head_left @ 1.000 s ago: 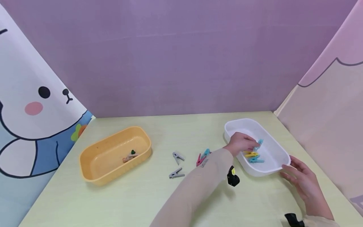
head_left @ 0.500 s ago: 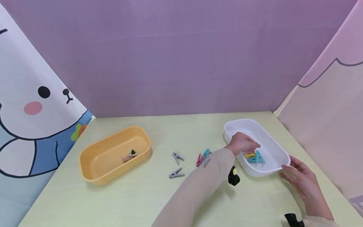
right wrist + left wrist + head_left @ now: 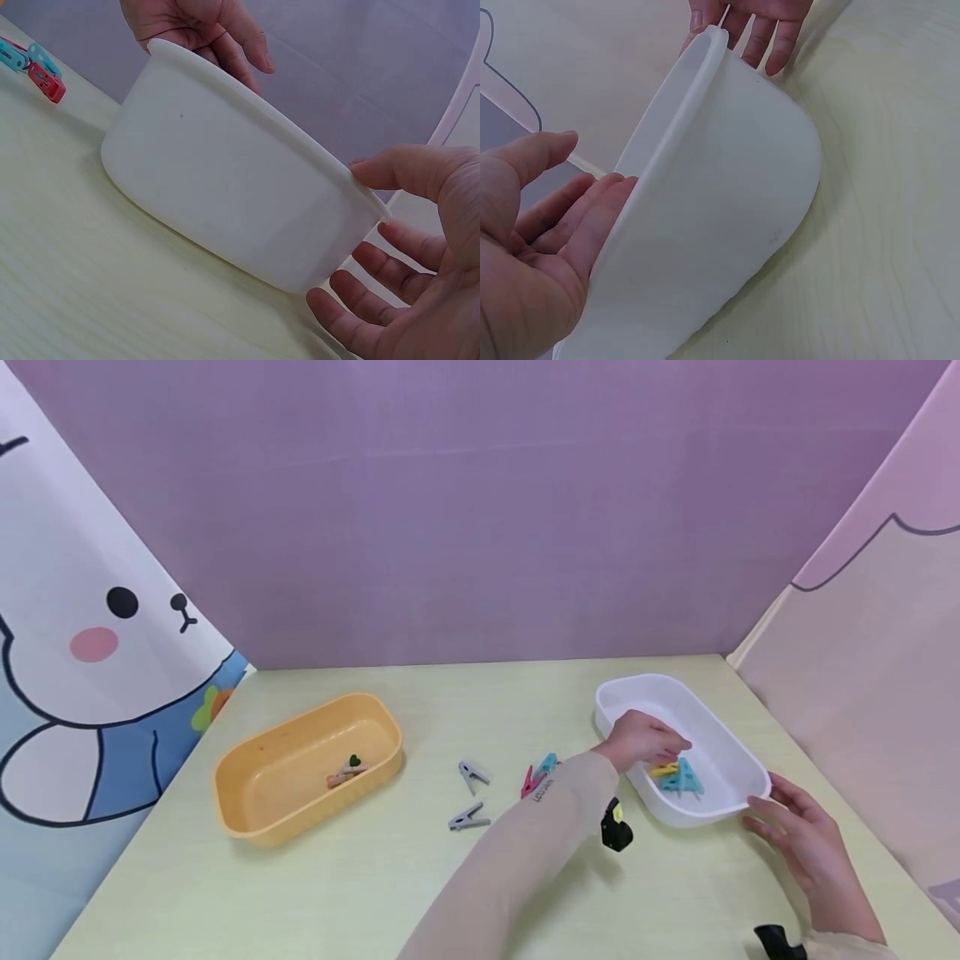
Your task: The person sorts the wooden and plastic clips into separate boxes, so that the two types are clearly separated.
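My left hand (image 3: pixel 643 739) is over the white plastic basin (image 3: pixel 727 777). In the left wrist view, the thumb of my left hand (image 3: pixel 536 232) stands apart from the loosely bent fingers, and nothing shows between them; the fingertips are behind the basin's wall. A turquoise clothespin (image 3: pixel 682 778) and a yellow clothespin (image 3: pixel 663 771) lie inside, partly overlapping, just below that hand. At the basin's near right corner, my right hand (image 3: pixel 802 835) holds the rim. Its thumb sits on the edge, and its fingers spread against the outer wall in the right wrist view.
Two grey clothespins (image 3: pixel 469 817) lie mid-table. A pink clothespin (image 3: pixel 531 782) and a blue clothespin (image 3: pixel 548 763) lie partly behind the left sleeve. The yellow basin (image 3: pixel 255 822) at left contains small wooden clips (image 3: pixel 347 774). A purple backdrop (image 3: pixel 480 527) rises behind the table.
A second ago, my left fingers pinched a turquoise clothespin above the others. It now rests on the pile in the white basin, out of those fingers. The right hand has stayed put.
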The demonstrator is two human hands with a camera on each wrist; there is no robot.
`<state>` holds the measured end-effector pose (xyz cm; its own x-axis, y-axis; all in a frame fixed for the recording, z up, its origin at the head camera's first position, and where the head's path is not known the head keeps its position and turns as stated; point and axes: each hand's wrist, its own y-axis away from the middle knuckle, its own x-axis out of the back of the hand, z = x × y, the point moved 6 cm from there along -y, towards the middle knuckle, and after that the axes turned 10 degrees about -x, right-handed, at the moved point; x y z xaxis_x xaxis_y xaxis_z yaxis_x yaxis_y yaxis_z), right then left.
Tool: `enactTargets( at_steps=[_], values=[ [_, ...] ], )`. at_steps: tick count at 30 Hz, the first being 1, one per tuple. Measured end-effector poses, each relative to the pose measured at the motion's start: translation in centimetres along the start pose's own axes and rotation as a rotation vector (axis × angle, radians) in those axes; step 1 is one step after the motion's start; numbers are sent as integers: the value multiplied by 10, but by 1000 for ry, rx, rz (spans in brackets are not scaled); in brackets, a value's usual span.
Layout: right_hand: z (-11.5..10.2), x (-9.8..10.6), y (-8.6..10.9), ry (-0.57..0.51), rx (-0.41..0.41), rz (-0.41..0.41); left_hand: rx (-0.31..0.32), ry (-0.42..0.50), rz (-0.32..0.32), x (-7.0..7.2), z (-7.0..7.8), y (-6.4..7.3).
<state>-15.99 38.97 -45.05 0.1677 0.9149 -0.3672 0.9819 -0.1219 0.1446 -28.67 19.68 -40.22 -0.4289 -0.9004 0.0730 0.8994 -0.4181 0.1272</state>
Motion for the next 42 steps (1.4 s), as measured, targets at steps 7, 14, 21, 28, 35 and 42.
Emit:
enactTargets(
  at_steps=[7,14,21,28,35,42],
  values=[
    [0,0,1,3,-11,15,-26,58,-26,0,-2,0],
    [1,1,0,3,-17,22,-64,152,-85,2,-2,4],
    [2,1,0,12,-16,22,-93,182,-193,13,0,11],
    [0,-1,1,24,-29,27,-136,161,-239,39,-3,14],
    [-1,-1,1,17,-31,25,-161,121,-258,67,-5,18],
    [-1,1,0,11,-27,20,-165,74,-282,91,-10,26]
  ],
)
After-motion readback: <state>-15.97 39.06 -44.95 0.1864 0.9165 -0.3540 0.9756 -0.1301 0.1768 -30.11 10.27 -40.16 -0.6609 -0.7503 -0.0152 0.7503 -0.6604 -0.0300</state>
